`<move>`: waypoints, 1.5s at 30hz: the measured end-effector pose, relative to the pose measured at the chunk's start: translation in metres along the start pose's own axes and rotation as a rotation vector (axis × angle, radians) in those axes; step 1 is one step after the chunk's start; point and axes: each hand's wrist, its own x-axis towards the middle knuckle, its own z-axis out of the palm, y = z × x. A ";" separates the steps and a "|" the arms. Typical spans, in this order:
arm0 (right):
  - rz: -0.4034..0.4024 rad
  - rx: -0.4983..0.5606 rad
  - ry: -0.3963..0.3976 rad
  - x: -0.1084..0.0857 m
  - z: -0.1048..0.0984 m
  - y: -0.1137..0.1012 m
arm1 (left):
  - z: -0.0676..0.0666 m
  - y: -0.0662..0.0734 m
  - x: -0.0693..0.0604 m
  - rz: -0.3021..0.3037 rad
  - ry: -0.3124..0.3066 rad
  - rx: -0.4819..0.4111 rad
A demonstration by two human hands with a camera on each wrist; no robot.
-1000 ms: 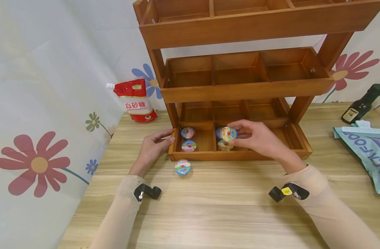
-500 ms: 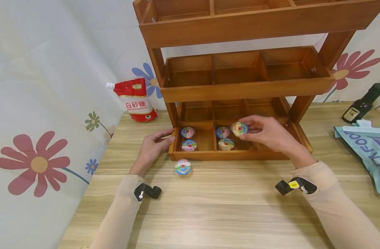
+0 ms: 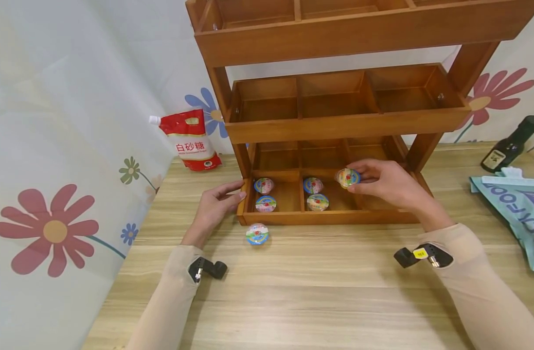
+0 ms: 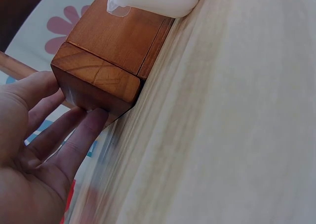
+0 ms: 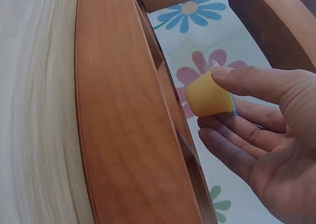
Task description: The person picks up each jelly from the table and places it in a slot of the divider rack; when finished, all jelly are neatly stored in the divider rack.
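Note:
In the head view my right hand [image 3: 387, 184] pinches a small jelly cup [image 3: 348, 178] between thumb and fingers, above the bottom tier near the divider of its middle and right compartments. Its yellow body [image 5: 207, 96] and my hand [image 5: 276, 130] show in the right wrist view. My left hand [image 3: 213, 211] touches the left end of the wooden shelf [image 3: 275, 219]; the left wrist view shows its fingers [image 4: 81, 140] against the side panel [image 4: 94, 95]. Two jelly cups [image 3: 265, 203] lie in the left compartment, two more [image 3: 317, 202] in the middle one.
Another jelly cup [image 3: 257, 234] stands on the table before the shelf. A red and white sugar pouch [image 3: 192, 146] stands at the left. To the right are a dark bottle [image 3: 507, 146] and a clipped teal snack bag [image 3: 516, 209]. Upper tiers [image 3: 346, 125] overhang the bottom one.
My right hand has moved to the right with the jelly cup, away from the two cups in the middle compartment. My left hand stays at the shelf's left end.

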 end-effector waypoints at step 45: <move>0.134 -0.103 0.022 0.001 -0.024 0.049 | 0.000 0.001 -0.001 0.010 -0.004 0.000</move>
